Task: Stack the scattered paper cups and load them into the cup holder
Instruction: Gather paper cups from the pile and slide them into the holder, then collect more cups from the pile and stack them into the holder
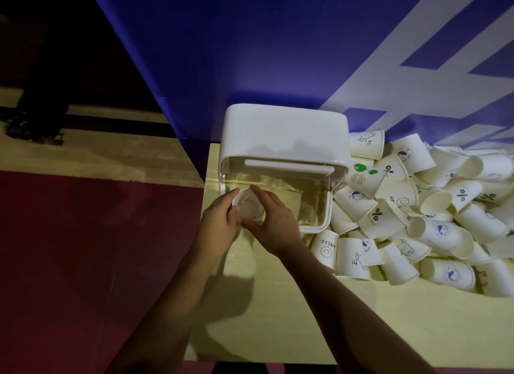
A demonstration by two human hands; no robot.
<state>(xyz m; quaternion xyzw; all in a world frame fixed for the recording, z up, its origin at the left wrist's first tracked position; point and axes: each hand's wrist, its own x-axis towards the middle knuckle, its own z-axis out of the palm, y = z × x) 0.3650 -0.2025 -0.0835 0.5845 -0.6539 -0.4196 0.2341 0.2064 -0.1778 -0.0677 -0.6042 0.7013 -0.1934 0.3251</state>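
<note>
A cup point(248, 206) is held mouth up between both hands. The left hand point(219, 223) is curled round its left side and the right hand point(274, 220) round its right, with fingertips on the rim. The holder point(283, 134) lies just beyond the hands; whether the cup is inside its clear front cannot be told. Loose cups point(442, 229) are heaped right of the right hand on the table point(278, 304).

Both hands at cup holder point(283, 131), front-left corner. Left hand point(219, 223) and right hand point(274, 220) grip one paper cup point(249, 206) between them, mouth up, against the clear front. Loose cup pile point(442, 229) just right of holder on yellow table point(319, 318). Blue banner point(250, 53) behind.
</note>
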